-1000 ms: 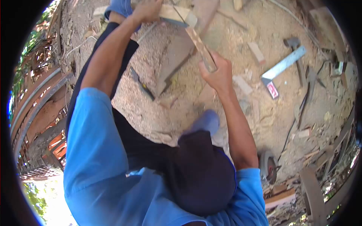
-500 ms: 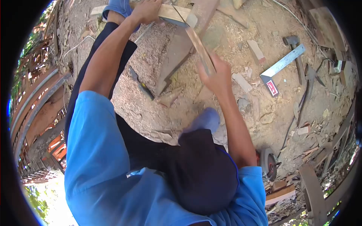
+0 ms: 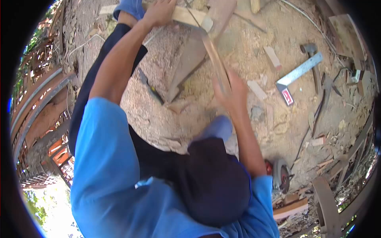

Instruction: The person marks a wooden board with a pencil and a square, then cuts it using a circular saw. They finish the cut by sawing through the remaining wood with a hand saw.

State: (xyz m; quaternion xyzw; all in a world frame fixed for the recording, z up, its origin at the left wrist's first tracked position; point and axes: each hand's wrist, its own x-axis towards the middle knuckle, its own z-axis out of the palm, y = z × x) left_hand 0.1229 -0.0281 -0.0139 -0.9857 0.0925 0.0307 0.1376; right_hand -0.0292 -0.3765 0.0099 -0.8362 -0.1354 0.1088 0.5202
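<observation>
My left hand [image 3: 159, 12] presses and grips a pale wooden plank [image 3: 186, 16] at the top of the view, beside my blue-shod foot [image 3: 129, 8] that rests on it. A saw [image 3: 214, 59] with a long wooden handle or frame is gripped in my right hand [image 3: 232, 88], which is blurred by motion. Its thin dark blade lies across the plank, right of my left hand. Under the plank's right part is a larger brown board [image 3: 190, 59] on the ground. How deep the blade sits cannot be made out.
A try square [image 3: 299, 71], a hammer [image 3: 315, 67] and wood offcuts [image 3: 272, 57] lie to the right. A dark-handled tool [image 3: 151, 87] lies between my legs. The circular saw [image 3: 281, 176] sits by my right elbow, with a cord nearby. Sawdust covers the ground.
My right hand and the saw have drawn back slightly toward my body. My left hand stays on the plank. The whole view has shifted a little.
</observation>
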